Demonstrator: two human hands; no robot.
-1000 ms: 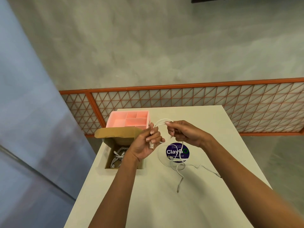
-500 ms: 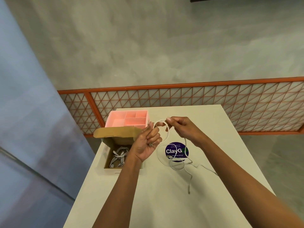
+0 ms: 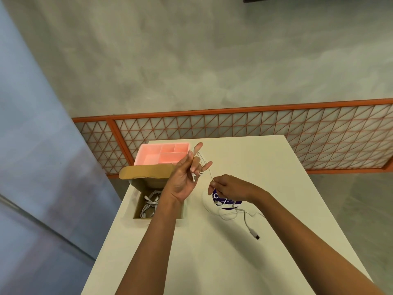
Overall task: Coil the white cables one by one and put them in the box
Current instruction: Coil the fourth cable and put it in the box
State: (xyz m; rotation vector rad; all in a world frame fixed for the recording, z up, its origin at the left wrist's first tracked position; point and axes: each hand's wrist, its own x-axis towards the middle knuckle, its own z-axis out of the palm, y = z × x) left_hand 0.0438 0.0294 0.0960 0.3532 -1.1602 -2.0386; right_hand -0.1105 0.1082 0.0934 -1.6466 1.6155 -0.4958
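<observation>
My left hand (image 3: 184, 177) is raised above the table, palm toward me, pinching one plug end of a white cable (image 3: 242, 215) with its loop wound over the fingers. My right hand (image 3: 229, 188) sits lower and to the right, pinching the same cable a short way along. The rest of the cable trails over the table, ending in a plug near the middle. An open brown cardboard box (image 3: 158, 217) at the table's left edge holds several coiled white cables (image 3: 150, 204), partly hidden by my left wrist.
A pink compartment tray (image 3: 148, 155) stands behind the box at the far left corner. A round white disc with a purple label (image 3: 207, 206) lies under the cable. The white table (image 3: 212, 262) ends near an orange lattice railing (image 3: 276, 141).
My left hand has risen and spread its fingers, with the cable looped over them. My right hand has dropped down and right along the cable, and the trailing plug has slid right.
</observation>
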